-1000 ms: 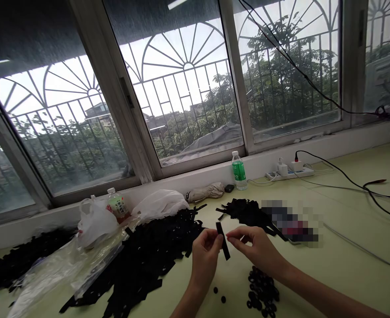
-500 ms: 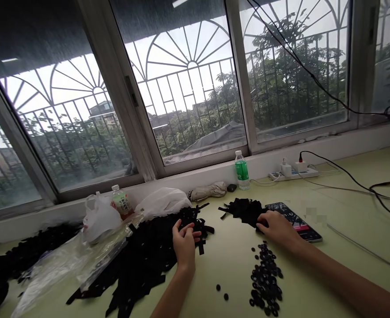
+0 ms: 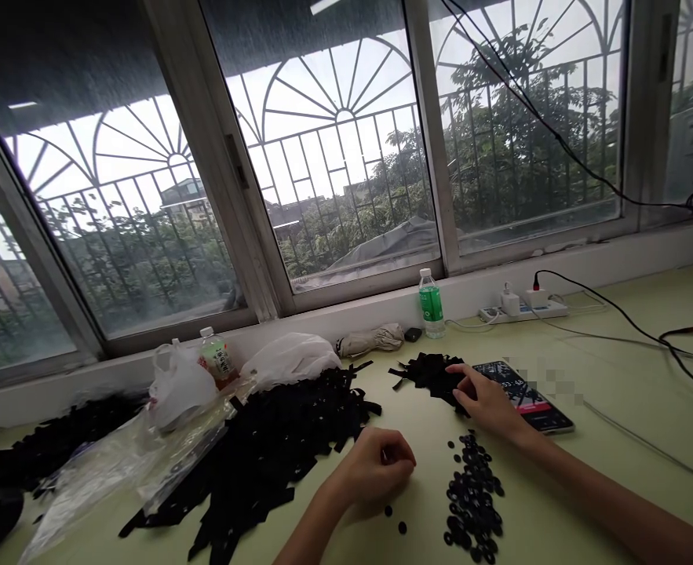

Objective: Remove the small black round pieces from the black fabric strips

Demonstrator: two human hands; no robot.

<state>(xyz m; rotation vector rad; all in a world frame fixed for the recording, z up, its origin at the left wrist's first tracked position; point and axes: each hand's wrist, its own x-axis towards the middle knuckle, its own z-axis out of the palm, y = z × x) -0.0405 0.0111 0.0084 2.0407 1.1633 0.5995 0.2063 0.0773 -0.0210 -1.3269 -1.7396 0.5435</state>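
Observation:
My left hand (image 3: 375, 468) is above the table with its fingers curled in to the thumb; what they hold, if anything, is too small or hidden to tell. Just below it lie two loose black discs (image 3: 403, 528). At the edge of a small pile of black fabric strips (image 3: 432, 373) is my right hand (image 3: 487, 400), thumb and index finger apart, nothing visible between them. Many small round black discs (image 3: 472, 494), some with a hole in the middle, are heaped nearer to me. A larger heap of black strips (image 3: 275, 439) spreads to the left.
A phone (image 3: 549, 420) lies partly behind my right hand. Along the window wall stand a green-labelled bottle (image 3: 432, 304), a power strip (image 3: 496, 312) with cables, a second bottle (image 3: 217, 361) and white plastic bags (image 3: 181, 392). Clear plastic (image 3: 111, 463) covers the table's left part.
My left hand has come away from the large strip heap, toward me and to the right, and its fingers have curled closed. On my right hand, the index finger has lifted away from the thumb.

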